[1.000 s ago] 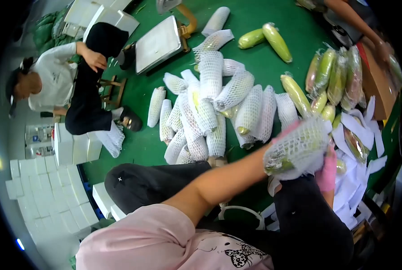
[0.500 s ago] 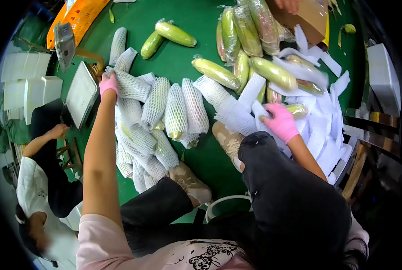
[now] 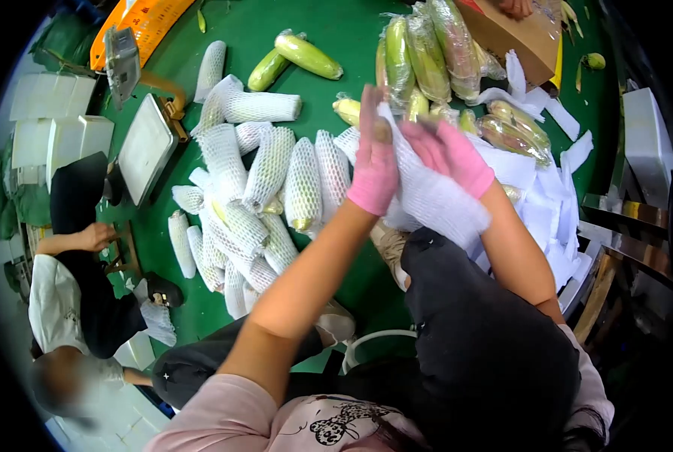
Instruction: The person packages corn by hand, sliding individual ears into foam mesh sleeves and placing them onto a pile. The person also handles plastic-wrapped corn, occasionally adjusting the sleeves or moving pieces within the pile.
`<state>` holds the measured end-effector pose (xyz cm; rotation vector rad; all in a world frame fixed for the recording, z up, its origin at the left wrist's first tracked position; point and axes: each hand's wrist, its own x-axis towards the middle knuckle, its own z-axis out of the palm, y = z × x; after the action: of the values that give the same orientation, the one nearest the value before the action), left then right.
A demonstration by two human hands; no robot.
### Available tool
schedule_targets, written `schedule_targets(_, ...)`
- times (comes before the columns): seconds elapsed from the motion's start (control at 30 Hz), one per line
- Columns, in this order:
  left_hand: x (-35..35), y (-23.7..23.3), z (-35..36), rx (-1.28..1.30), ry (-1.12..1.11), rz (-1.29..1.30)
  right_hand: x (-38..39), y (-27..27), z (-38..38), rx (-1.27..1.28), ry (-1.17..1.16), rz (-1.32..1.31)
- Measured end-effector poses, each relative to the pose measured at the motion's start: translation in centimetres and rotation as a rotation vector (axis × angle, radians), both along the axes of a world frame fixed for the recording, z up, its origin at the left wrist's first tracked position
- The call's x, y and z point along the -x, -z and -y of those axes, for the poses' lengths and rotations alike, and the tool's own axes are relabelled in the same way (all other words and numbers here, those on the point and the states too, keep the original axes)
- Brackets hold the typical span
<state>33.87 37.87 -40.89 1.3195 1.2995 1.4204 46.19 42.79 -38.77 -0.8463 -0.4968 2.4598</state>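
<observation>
A white foam net sleeve (image 3: pixel 430 177) hangs between my two pink-gloved hands, slanting down to the right. My left hand (image 3: pixel 374 162) holds its upper end, with the thumb beside it and the fingers pointing up, slightly blurred. On the sleeve's other side, my right hand (image 3: pixel 457 154) is open, fingers stretched out and smeared by motion. To the left lies a heap of corn cobs in foam net sleeves (image 3: pixel 235 218). Flat white foam sleeves (image 3: pixel 547 203) are piled at the right, by film-wrapped corn cobs (image 3: pixel 427 56).
Two wrapped cobs (image 3: pixel 306 56) lie at the back of the green surface (image 3: pixel 276 19). A scale (image 3: pixel 147 151) and an orange crate (image 3: pixel 144 30) are left. Another person (image 3: pixel 58 294) sits there. Someone's hand (image 3: pixel 516 7) is at a cardboard box (image 3: pixel 517 45).
My left hand has left the sleeved heap and come across to my right hand. A foam net sleeve is now lifted between them. An end of one sleeve at the heap now points right.
</observation>
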Motion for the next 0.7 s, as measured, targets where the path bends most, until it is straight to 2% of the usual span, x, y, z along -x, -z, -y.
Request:
schedule_targets(0.07, -0.5, 3.1, 1.2, 0.237, -0.096, 0.281, -1.0, 6.3, -0.3, -0.295, -0.230, 0.134)
schedule_targets(0.1, -0.9, 4.7, 1.9, 0.346, -0.169, 0.339, -0.9, 7.7, 0.5, -0.848, -0.219, 0.300)
schedule_targets(0.13, -1.2, 5.9, 2.7, 0.450, -0.269, 0.320, -0.8, 9.2, 1.3, -1.361, -0.098, 0.599)
schedule_targets(0.2, -2.1, 6.5, 3.7, 0.632, -0.502, 0.149, 0.2, 9.1, 3.1, -1.144, 0.111, 0.880)
schedule_targets(0.23, -1.9, 6.4, 4.1, 0.645, -0.509, 0.108, 0.4, 8.7, 2.9, -1.256, 0.213, 0.847)
schedule_targets(0.27, -1.8, 4.7, 4.1, 0.571, -0.375, 0.475, 0.3, 8.1, 2.5, -1.041, 0.261, 0.767)
schedule_targets(0.33, -1.9, 6.6, 4.1, 0.600, -0.446, 0.370, -0.3, 7.6, 1.9, -0.608, 0.347, 0.615)
schedule_targets(0.37, -0.4, 9.2, 3.9, 0.455, -0.251, 0.466, -0.2, 8.4, 1.5, -0.014, 0.438, 0.029)
schedule_targets(0.43, 3.7, 7.5, 0.4, 0.601, -0.007, 1.149, 0.2, 4.7, 1.2, 0.115, 0.192, 0.130)
schedule_targets(0.47, 7.1, 5.4, -1.1, 0.745, 0.067, 1.300, 0.1, 3.4, 1.2, 0.180, 0.074, 0.181)
schedule_targets(0.5, 10.3, 5.6, -3.1, 0.731, 0.192, 1.123, -0.9, 7.4, 0.4, -0.439, -0.192, 0.398)
schedule_targets(0.57, 13.1, 1.5, -5.1, 0.825, 0.398, 0.568, -1.0, 10.3, -1.3, -0.806, -0.151, 0.951)
schedule_targets(0.6, 13.3, 2.5, -5.9, 0.891, 0.497, 0.245, -0.9, 10.7, -1.9, -0.986, -0.129, 1.227)
schedule_targets(0.67, 13.8, 3.9, -8.0, 0.809, 0.683, -0.608, 0.1, 11.0, -2.1, -0.933, -0.221, 1.472)
schedule_targets(0.7, 13.9, 4.8, -9.5, 0.798, 0.562, -0.714, 0.7, 11.1, -2.1, -0.902, -0.268, 1.589)
